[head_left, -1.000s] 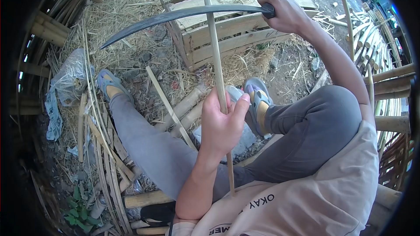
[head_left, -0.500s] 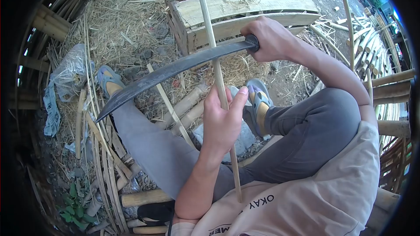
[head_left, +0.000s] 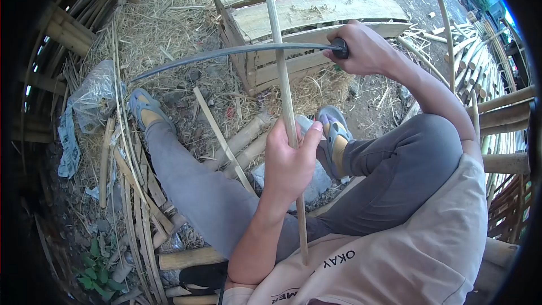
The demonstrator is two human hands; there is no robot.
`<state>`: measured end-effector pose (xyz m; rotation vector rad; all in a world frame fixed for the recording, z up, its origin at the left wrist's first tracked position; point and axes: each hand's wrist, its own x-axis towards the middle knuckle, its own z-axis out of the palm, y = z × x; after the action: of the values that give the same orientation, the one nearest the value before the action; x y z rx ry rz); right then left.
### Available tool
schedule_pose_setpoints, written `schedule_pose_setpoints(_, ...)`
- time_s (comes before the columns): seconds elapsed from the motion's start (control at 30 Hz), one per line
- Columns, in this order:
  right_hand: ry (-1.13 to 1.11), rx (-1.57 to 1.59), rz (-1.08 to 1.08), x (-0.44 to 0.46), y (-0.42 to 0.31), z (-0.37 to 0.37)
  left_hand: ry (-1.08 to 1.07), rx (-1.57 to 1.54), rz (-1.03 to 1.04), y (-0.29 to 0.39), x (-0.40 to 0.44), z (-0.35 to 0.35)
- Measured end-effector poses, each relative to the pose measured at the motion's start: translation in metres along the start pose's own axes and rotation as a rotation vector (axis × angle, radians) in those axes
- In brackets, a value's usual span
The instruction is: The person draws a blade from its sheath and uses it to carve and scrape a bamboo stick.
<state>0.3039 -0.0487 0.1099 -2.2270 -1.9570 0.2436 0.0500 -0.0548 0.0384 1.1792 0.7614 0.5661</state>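
A long, thin bamboo strip [head_left: 285,82] stands nearly upright in front of my body, its lower end against my shirt. My left hand [head_left: 291,161] is closed round its middle, thumb along the side. In my right hand [head_left: 364,48] is the dark handle of a machete with a long curved blade [head_left: 226,52]. The blade crosses the strip above my left hand, seen almost edge-on, its tip pointing left. Whether its edge bites into the strip I cannot tell.
A slatted wooden crate [head_left: 316,11] stands just beyond the blade. Another pale strip [head_left: 223,141] leans between my legs, near bamboo poles and a grey block [head_left: 316,183]. Long strips [head_left: 138,203] and a plastic bag [head_left: 93,99] lie left. Cut bamboo [head_left: 474,62] is piled at right.
My right hand has shifted slightly up and right. The machete has risen along the strip and turned edge-on, its tip swinging away from my leg. My left hand has barely moved.
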Motion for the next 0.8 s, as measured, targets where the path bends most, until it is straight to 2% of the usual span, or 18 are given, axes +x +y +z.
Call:
schedule_pose_setpoints(0.1,-0.071,-0.106,-0.142,-0.002,-0.016,0.001,-0.018,-0.1,-0.025,-0.002,0.004,0.0)
schedule_pose_setpoints(0.2,-0.027,-0.069,-0.1,0.007,-0.02,0.005,-0.019,-0.213,-0.041,0.008,0.003,0.004)
schedule_pose_setpoints(0.43,0.166,0.016,0.003,0.019,0.023,0.021,-0.025,-0.094,-0.002,0.005,-0.005,0.004)
schedule_pose_setpoints(0.5,0.126,-0.035,-0.013,0.013,0.027,0.017,-0.042,-0.085,-0.013,-0.003,-0.001,0.007)
schedule_pose_setpoints(0.63,0.062,-0.045,-0.069,0.001,0.018,0.014,-0.041,-0.255,-0.21,0.014,-0.001,0.008)
schedule_pose_setpoints(0.77,0.069,-0.01,-0.202,-0.004,0.003,0.012,-0.106,-0.338,-0.167,0.012,0.002,0.009)
schedule_pose_setpoints(0.8,0.039,-0.022,-0.163,-0.001,-0.002,0.005,-0.118,-0.338,-0.129,0.011,0.001,0.01)
